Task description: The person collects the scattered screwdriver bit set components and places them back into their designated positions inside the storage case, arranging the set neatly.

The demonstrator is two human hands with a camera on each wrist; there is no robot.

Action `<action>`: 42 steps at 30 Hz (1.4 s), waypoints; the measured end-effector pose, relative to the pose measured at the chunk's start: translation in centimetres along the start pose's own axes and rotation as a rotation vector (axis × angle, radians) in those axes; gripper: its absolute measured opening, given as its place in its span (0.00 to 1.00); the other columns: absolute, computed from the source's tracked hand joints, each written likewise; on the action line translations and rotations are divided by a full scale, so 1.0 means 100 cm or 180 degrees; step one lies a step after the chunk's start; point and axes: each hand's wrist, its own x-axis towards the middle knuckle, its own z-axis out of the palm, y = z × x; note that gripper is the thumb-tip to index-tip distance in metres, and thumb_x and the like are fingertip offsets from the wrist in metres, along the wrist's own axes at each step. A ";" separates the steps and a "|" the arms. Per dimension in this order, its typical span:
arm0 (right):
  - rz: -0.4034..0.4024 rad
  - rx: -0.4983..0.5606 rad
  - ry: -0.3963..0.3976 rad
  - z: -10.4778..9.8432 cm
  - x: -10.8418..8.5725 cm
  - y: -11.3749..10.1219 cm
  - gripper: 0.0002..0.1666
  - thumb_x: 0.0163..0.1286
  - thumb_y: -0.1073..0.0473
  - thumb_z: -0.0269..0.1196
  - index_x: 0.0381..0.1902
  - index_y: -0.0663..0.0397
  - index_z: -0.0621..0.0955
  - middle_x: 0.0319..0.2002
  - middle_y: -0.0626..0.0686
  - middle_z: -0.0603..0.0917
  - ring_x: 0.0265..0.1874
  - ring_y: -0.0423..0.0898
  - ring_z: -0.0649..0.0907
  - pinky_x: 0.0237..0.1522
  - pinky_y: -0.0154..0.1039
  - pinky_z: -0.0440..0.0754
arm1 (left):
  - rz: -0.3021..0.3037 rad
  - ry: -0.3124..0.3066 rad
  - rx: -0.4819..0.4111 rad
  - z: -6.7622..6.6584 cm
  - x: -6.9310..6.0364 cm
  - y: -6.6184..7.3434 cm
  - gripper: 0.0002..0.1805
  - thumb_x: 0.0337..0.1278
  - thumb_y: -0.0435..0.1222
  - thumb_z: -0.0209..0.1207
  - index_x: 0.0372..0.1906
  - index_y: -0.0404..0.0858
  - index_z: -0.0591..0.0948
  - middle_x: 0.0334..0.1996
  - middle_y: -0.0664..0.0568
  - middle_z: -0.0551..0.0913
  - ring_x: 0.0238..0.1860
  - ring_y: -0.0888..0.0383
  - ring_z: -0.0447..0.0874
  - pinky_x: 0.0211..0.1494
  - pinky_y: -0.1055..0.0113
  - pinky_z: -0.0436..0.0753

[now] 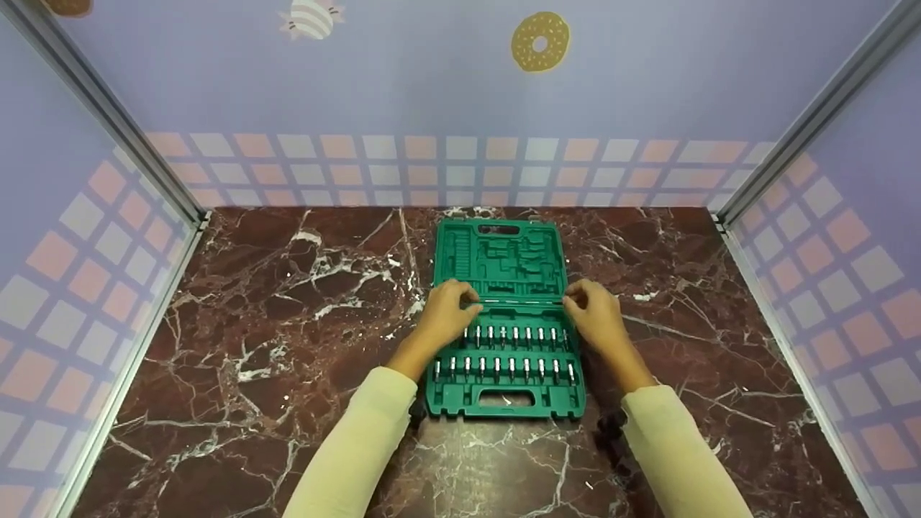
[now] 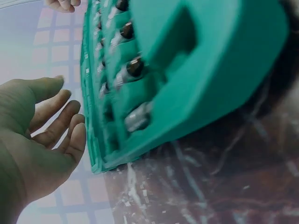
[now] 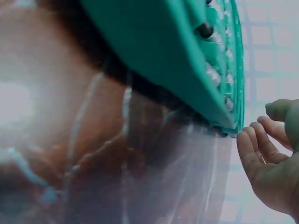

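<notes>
A green plastic tool case (image 1: 504,403) lies unfolded on the marble surface, its lid half (image 1: 496,288) toward the back wall. Two rows of metal socket bits (image 1: 496,369) stand in slots in the near half; the lid half shows only moulded recesses. At the left end of the hinge line is my left hand (image 1: 447,313), its fingers loosely bent with nothing between them. By the right end of the hinge, my right hand (image 1: 596,313) has relaxed, bent fingers and holds nothing. Whether either hand touches the case edge, I cannot tell.
Dark red marble (image 1: 288,345) with white veins spreads around the case on both sides. A purple wall (image 1: 432,86) with a checked band closes the back, and similar panels stand left and right.
</notes>
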 end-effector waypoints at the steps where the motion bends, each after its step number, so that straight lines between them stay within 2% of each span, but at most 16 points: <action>1: -0.0015 0.0009 0.0003 -0.001 0.001 -0.002 0.07 0.72 0.64 0.66 0.44 0.63 0.84 0.39 0.61 0.86 0.40 0.56 0.84 0.44 0.51 0.81 | 0.0020 0.0044 -0.0027 -0.002 0.001 0.001 0.06 0.68 0.35 0.65 0.45 0.36 0.86 0.45 0.45 0.83 0.46 0.49 0.82 0.52 0.53 0.83; 8: -0.0132 0.0115 0.0061 -0.005 0.012 -0.017 0.09 0.72 0.64 0.65 0.47 0.62 0.84 0.44 0.62 0.86 0.45 0.57 0.84 0.50 0.54 0.83 | 0.0191 0.0286 -0.0072 -0.016 0.012 0.009 0.06 0.69 0.36 0.65 0.42 0.37 0.86 0.42 0.45 0.83 0.47 0.47 0.83 0.52 0.55 0.84; 11: -0.0163 0.0129 0.0050 -0.007 0.018 -0.021 0.12 0.72 0.63 0.65 0.50 0.62 0.85 0.47 0.63 0.86 0.48 0.59 0.85 0.53 0.55 0.83 | 0.0187 0.0374 -0.0040 -0.021 0.018 0.010 0.07 0.69 0.37 0.65 0.42 0.37 0.86 0.42 0.46 0.83 0.47 0.47 0.82 0.52 0.56 0.83; 15: -0.0116 0.0148 0.0000 -0.008 0.029 -0.021 0.16 0.73 0.61 0.65 0.55 0.63 0.83 0.53 0.64 0.85 0.52 0.61 0.84 0.57 0.57 0.81 | 0.0157 0.0491 -0.0071 -0.028 0.026 0.007 0.09 0.69 0.37 0.65 0.46 0.35 0.86 0.44 0.45 0.83 0.48 0.47 0.81 0.53 0.55 0.82; 18: -0.0001 0.0109 -0.0059 -0.007 0.037 -0.016 0.21 0.74 0.60 0.64 0.61 0.63 0.81 0.57 0.65 0.83 0.57 0.63 0.82 0.61 0.59 0.78 | 0.0107 0.0552 -0.0102 -0.032 0.032 -0.001 0.12 0.70 0.38 0.64 0.50 0.34 0.85 0.47 0.43 0.83 0.49 0.47 0.81 0.55 0.53 0.81; 20: 0.0117 0.0056 -0.0125 -0.006 0.042 -0.011 0.25 0.75 0.60 0.64 0.66 0.62 0.78 0.61 0.67 0.80 0.61 0.64 0.79 0.65 0.59 0.76 | 0.0031 0.0602 -0.0085 -0.034 0.036 -0.009 0.14 0.70 0.38 0.64 0.53 0.34 0.84 0.49 0.41 0.84 0.49 0.46 0.81 0.56 0.52 0.82; 26: 0.0463 -0.0043 -0.0472 -0.003 0.054 0.001 0.34 0.78 0.55 0.60 0.75 0.64 0.68 0.72 0.70 0.70 0.73 0.65 0.69 0.75 0.62 0.65 | -0.0352 0.0729 -0.0041 -0.036 0.046 -0.032 0.20 0.71 0.38 0.63 0.60 0.30 0.81 0.49 0.38 0.85 0.51 0.43 0.83 0.58 0.50 0.82; 29: 0.0608 -0.0045 -0.0580 -0.002 0.058 0.003 0.36 0.79 0.54 0.59 0.77 0.64 0.66 0.73 0.70 0.69 0.74 0.65 0.68 0.75 0.62 0.66 | -0.0537 0.0706 0.0020 -0.033 0.051 -0.038 0.22 0.72 0.40 0.62 0.61 0.28 0.81 0.47 0.38 0.86 0.51 0.43 0.84 0.59 0.49 0.82; 34: 0.0799 -0.0099 -0.0652 0.003 0.062 0.004 0.36 0.79 0.54 0.58 0.76 0.68 0.65 0.70 0.71 0.72 0.71 0.66 0.71 0.72 0.61 0.69 | -0.0885 0.0589 0.0045 -0.028 0.054 -0.043 0.22 0.74 0.41 0.60 0.61 0.27 0.81 0.39 0.37 0.86 0.42 0.45 0.84 0.58 0.50 0.83; 36: 0.0860 -0.0094 -0.0714 0.005 0.062 0.005 0.34 0.80 0.55 0.57 0.75 0.69 0.66 0.69 0.72 0.73 0.70 0.66 0.73 0.70 0.61 0.72 | -0.0993 0.0546 0.0075 -0.026 0.054 -0.045 0.22 0.74 0.40 0.60 0.60 0.28 0.82 0.42 0.35 0.87 0.44 0.45 0.85 0.59 0.50 0.83; 40: 0.0972 -0.0024 -0.0756 0.010 0.061 0.006 0.28 0.80 0.58 0.55 0.71 0.68 0.72 0.67 0.69 0.76 0.64 0.64 0.78 0.64 0.59 0.78 | -0.1145 0.0454 0.0082 -0.024 0.053 -0.048 0.20 0.73 0.39 0.61 0.60 0.29 0.82 0.56 0.35 0.85 0.56 0.42 0.85 0.63 0.49 0.83; 42: 0.0982 -0.0006 -0.0717 0.011 0.062 0.007 0.25 0.80 0.60 0.54 0.69 0.67 0.74 0.66 0.68 0.78 0.62 0.63 0.79 0.62 0.58 0.79 | -0.1180 0.0421 0.0027 -0.023 0.054 -0.050 0.21 0.73 0.38 0.61 0.62 0.29 0.82 0.60 0.35 0.84 0.59 0.42 0.84 0.63 0.48 0.82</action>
